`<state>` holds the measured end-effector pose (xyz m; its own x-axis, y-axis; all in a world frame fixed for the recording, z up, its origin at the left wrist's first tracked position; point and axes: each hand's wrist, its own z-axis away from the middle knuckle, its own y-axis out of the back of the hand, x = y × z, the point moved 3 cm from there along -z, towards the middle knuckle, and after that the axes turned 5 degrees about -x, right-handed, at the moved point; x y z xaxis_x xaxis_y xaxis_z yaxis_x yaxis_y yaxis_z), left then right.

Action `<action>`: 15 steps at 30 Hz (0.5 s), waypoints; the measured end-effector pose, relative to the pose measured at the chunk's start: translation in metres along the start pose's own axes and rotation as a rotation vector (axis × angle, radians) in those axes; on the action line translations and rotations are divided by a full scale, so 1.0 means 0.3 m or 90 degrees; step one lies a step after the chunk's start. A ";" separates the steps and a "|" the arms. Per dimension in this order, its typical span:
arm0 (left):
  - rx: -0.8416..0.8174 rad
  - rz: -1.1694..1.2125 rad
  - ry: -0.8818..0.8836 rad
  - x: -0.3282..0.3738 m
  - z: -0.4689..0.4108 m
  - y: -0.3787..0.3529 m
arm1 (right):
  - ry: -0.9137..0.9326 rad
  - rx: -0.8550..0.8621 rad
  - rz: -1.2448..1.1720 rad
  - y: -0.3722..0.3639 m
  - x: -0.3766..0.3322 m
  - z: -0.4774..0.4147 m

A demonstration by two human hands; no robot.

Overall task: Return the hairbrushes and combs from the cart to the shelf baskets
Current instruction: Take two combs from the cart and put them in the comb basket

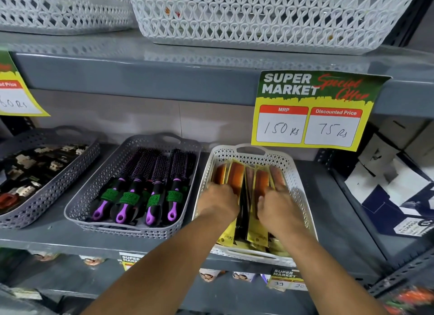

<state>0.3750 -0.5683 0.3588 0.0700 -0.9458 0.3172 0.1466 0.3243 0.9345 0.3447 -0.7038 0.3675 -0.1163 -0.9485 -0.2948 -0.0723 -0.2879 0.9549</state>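
Shelf [58, 235] | white basket [297, 173]: packaged combs [237, 176] | hands [219, 197] seemingly pressed flat on them

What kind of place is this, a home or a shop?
Most likely a shop, probably a supermarket aisle. A price sign on the shelf edge reads "Super Market", with MRP and discounted price. Baskets hold many identical goods: packaged combs in the white basket, tagged hairbrushes in the grey basket.

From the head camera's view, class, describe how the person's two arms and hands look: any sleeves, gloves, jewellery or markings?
Both forearms are bare right to the bottom of the picture; no sleeve shows. The left hand and the right hand wear no gloves. No watch, bracelet or band shows at either wrist, and no ring or marking can be seen. The fingers are largely hidden among the packets, so rings there cannot be ruled out.
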 end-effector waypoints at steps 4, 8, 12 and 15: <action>0.087 -0.094 -0.045 0.000 -0.014 0.037 | 0.003 0.043 -0.007 0.066 0.077 -0.035; 0.034 -0.150 -0.030 -0.005 -0.025 0.028 | -0.053 -0.073 0.037 0.007 0.112 -0.028; -0.024 -0.135 -0.021 0.000 -0.031 0.028 | -0.054 -0.109 0.053 -0.026 0.110 -0.007; -0.058 -0.082 0.016 -0.005 -0.036 0.040 | -0.061 -0.101 0.045 -0.030 0.117 -0.011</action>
<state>0.3874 -0.5628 0.3678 0.0691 -0.9792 0.1906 0.2448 0.2019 0.9483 0.3447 -0.7349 0.3488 -0.2093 -0.9524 -0.2218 0.0954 -0.2457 0.9646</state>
